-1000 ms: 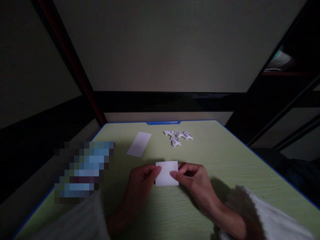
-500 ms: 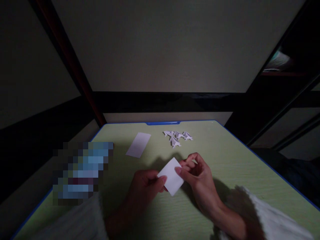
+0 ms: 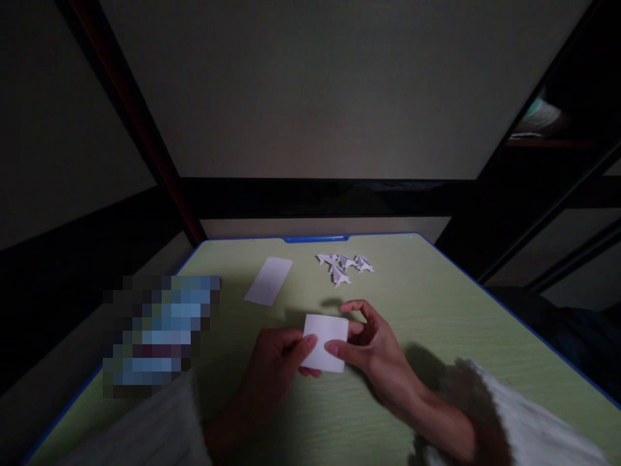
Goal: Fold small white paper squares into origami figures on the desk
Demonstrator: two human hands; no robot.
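Between my two hands, above the table, is a small folded white paper (image 3: 326,356), nearly square. My left hand (image 3: 281,356) pinches its left edge, thumb on the front and fingers behind. On the right edge, my right hand (image 3: 373,346) grips it with the thumb lying on the face; the index finger is raised off the paper. Beyond my hands, several folded white paper figures (image 3: 341,274) sit in a cluster. A flat white paper strip (image 3: 269,281) lies to their left.
The light green table (image 3: 460,349) has a blue rim and a blue handle-like piece (image 3: 316,239) at its far edge. A pixelated, bluish object (image 3: 165,333) is on the left side. A pale panel (image 3: 315,97) rises behind the table.
The folded paper has turned from a diamond slant to nearly level and shifted slightly left. My right thumb has moved farther in over its face, and the right index finger has lifted away.
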